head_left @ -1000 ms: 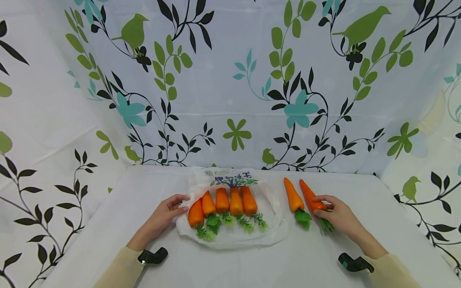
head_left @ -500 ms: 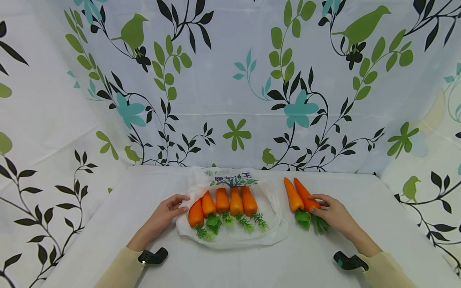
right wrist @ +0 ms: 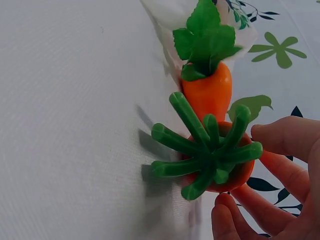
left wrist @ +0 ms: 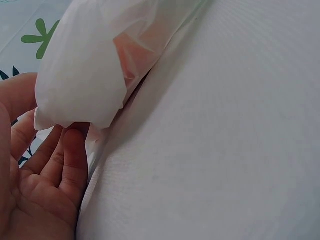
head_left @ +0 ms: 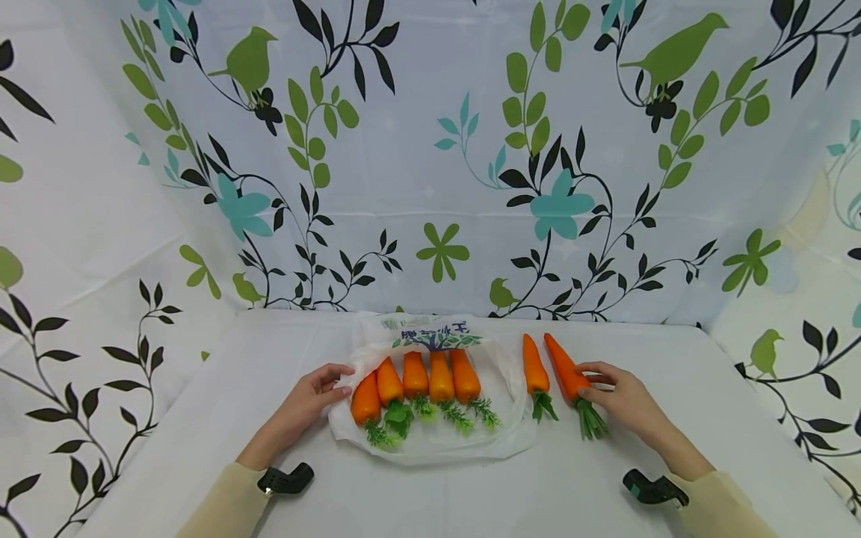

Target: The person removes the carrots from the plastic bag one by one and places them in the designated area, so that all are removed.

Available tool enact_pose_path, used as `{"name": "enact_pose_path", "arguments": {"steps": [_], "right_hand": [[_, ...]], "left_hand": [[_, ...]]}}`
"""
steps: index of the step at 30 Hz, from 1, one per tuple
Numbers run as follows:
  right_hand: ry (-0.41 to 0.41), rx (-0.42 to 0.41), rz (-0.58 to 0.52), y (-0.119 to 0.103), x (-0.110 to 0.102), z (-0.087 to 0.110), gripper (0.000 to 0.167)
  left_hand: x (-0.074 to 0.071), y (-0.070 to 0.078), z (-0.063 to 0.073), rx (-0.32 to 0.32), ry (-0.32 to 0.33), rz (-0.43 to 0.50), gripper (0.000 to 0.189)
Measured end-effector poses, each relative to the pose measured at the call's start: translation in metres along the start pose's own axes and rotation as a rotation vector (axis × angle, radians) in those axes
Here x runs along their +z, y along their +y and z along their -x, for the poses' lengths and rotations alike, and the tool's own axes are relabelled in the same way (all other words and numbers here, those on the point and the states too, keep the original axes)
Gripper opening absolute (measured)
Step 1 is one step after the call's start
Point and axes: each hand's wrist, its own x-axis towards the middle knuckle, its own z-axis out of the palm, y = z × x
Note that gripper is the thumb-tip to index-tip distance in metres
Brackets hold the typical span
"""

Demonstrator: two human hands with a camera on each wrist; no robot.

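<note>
My left hand (head_left: 311, 400) pinches the left edge of a thin white plastic bag (head_left: 514, 430). In the left wrist view the fingers (left wrist: 75, 165) disappear under the bag's folded edge. Inside, several orange carrots (head_left: 415, 373) lie side by side, their leafy ends towards me. My right hand (head_left: 622, 400) rests beside a carrot with thick green stalks (head_left: 563, 366), fingertips at its stalk end. In the right wrist view its thumb (right wrist: 280, 135) is at the rim and the other fingers are partly behind it. A second loose carrot with a leafy top (head_left: 535, 366) lies between it and the bag.
A white cloth covers the table (head_left: 430, 501). Behind it hangs a curtain (head_left: 403, 164) patterned with leaves and birds. Each wrist carries a black camera (head_left: 289, 478). The leafy carrot lies close to the bag's right edge.
Over the last second the stalked carrot and my right hand have shifted left. Since half a second ago, both loose carrots have slid further left; the leafy one has turned. My left hand keeps its place.
</note>
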Motion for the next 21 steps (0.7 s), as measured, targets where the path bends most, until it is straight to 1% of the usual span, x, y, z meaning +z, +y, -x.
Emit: {"name": "enact_pose_path", "arguments": {"steps": [9,21], "right_hand": [[0.02,-0.026,-0.006,-0.008,-0.005,0.004,0.044],[0.053,-0.119,0.024,-0.032,-0.003,0.002,0.041]], "left_hand": [[0.0,0.001,0.001,-0.001,0.003,-0.01,0.043],[0.0,0.002,0.001,-0.002,0.004,-0.008,0.044]]}}
